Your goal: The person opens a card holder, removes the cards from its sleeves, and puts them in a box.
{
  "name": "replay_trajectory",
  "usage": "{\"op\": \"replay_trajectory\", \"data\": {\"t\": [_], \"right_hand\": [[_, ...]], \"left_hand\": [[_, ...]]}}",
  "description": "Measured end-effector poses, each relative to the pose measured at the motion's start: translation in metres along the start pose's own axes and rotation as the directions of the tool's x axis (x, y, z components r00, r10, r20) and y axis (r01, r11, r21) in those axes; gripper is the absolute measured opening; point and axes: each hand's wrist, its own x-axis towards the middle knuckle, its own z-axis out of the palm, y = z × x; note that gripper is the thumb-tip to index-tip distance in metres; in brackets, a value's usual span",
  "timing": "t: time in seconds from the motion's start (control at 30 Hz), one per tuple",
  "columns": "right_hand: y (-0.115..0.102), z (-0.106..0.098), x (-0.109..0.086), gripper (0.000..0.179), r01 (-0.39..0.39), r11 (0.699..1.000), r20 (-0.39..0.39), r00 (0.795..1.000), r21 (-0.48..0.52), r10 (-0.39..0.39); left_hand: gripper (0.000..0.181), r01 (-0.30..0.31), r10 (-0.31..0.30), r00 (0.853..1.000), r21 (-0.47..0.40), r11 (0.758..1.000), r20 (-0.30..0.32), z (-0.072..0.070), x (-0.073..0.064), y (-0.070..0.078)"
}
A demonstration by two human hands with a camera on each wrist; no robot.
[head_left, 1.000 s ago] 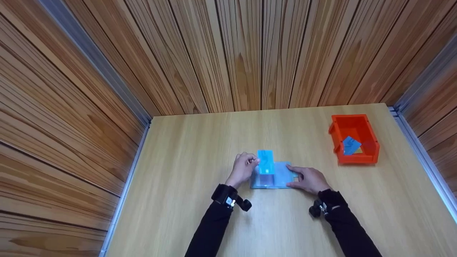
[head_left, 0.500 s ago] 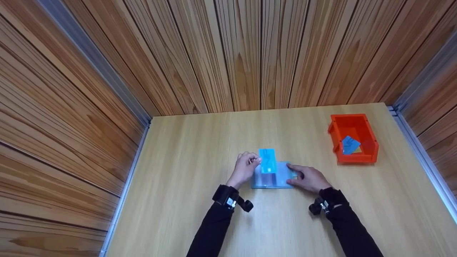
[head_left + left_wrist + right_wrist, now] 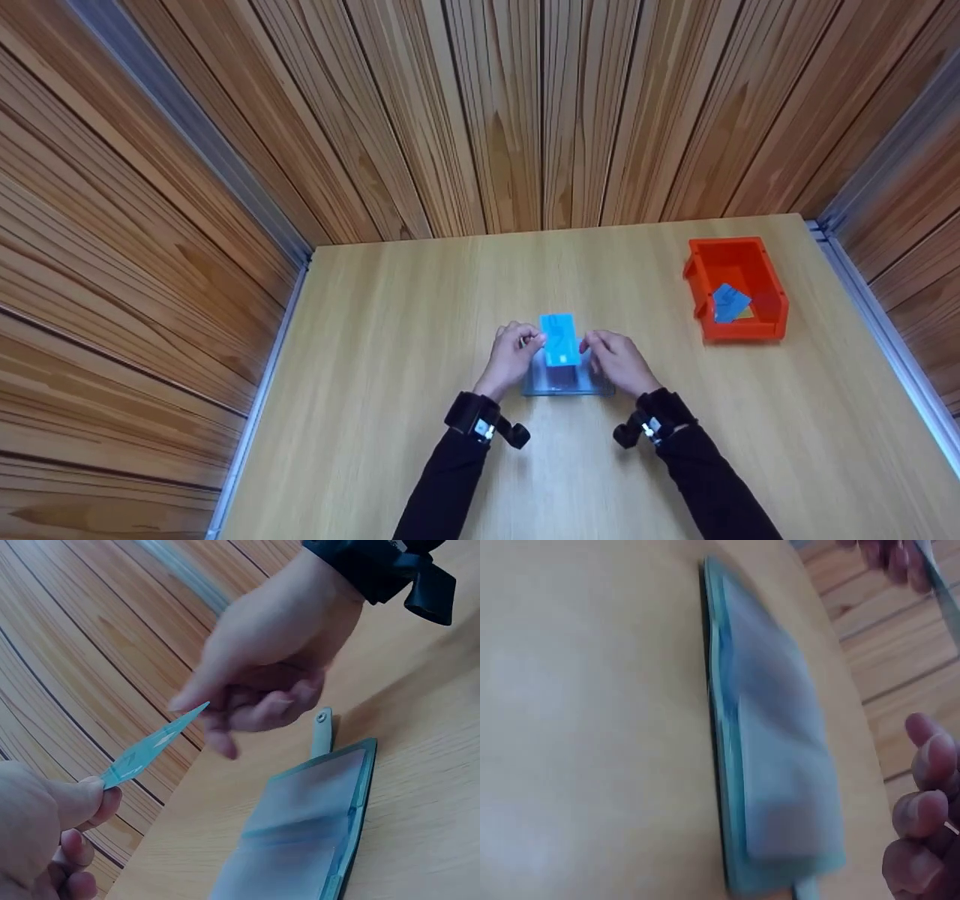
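My left hand (image 3: pixel 512 358) pinches a blue card (image 3: pixel 560 340) by its left edge between thumb and fingers, held above a card holder (image 3: pixel 536 382). From the left wrist view, the card (image 3: pixel 150 750) appears almost edge-on. My right hand (image 3: pixel 619 361) is raised by the card's right edge, its fingers loosely bent. Fingertips of the right hand (image 3: pixel 922 817) show at the edge of the right wrist view, with nothing visible between them. Lying open flat on the table, the card holder has clear sleeves (image 3: pixel 300 795) and a snap strap (image 3: pixel 322 731). The card hides part of it in the head view.
An orange bin (image 3: pixel 776 300) stands at the right back of the table (image 3: pixel 420 300), with a blue card (image 3: pixel 729 303) and something yellow inside. Wood-plank walls (image 3: pixel 517 112) rise behind and beside the table, with metal rails along the sides.
My right hand has let go of the card holder's right side and moved left and up to the blue card's right edge. The left hand still holds the card in nearly the same place.
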Motion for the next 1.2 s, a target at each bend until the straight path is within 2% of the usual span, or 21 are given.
{"op": "replay_trajectory", "data": {"t": [0.13,0.27,0.47,0.63,0.73,0.83,0.9,1.03,1.1,1.2], "right_hand": [[-0.010,0.015,0.001,0.035,0.032,0.994,-0.005,0.999,0.100,-0.032],[-0.014,0.022,0.002,0.035,0.031,0.987,-0.028,0.999,0.159,-0.027],[-0.013,0.024,0.003,0.037,0.036,0.986,-0.046,0.999,0.160,-0.029],[-0.012,0.023,0.004,0.038,0.038,0.989,-0.049,0.998,0.140,-0.031],[-0.011,0.019,0.005,0.037,0.030,0.992,-0.060,0.998,0.126,-0.023],[-0.012,0.011,0.006,0.037,0.011,0.993,-0.077,0.997,0.115,-0.002],[-0.012,0.003,0.006,0.037,-0.001,0.993,-0.088,0.996,0.121,0.012],[-0.011,-0.018,0.007,0.041,-0.016,0.990,-0.106,0.994,0.141,0.031],[-0.009,-0.029,0.007,0.044,-0.025,0.988,-0.118,0.992,0.152,0.044],[-0.005,-0.047,0.007,0.048,-0.024,0.988,-0.142,0.989,0.155,0.046]], "left_hand": [[0.018,0.009,-0.009,1.000,-0.003,1.000,0.007,0.003,0.001,-0.002],[0.018,0.014,-0.014,1.000,0.001,1.000,0.000,0.006,0.001,-0.004],[0.019,0.046,-0.046,0.999,-0.001,0.999,-0.011,0.007,0.001,-0.007],[0.017,0.033,-0.033,0.999,0.000,0.999,-0.017,0.006,0.001,-0.008],[0.015,0.013,-0.012,1.000,0.034,0.999,-0.025,0.006,0.000,-0.011],[0.018,-0.024,0.027,0.999,0.141,0.990,-0.020,0.003,0.001,-0.016],[0.028,-0.063,0.066,0.998,0.257,0.964,-0.004,0.002,0.000,-0.022],[0.049,-0.109,0.101,0.994,0.488,0.866,0.044,0.000,-0.003,-0.031],[0.056,-0.110,0.090,0.994,0.561,0.820,0.064,0.000,-0.005,-0.035],[0.061,-0.106,0.070,0.994,0.629,0.770,0.083,0.001,-0.007,-0.040]]}}
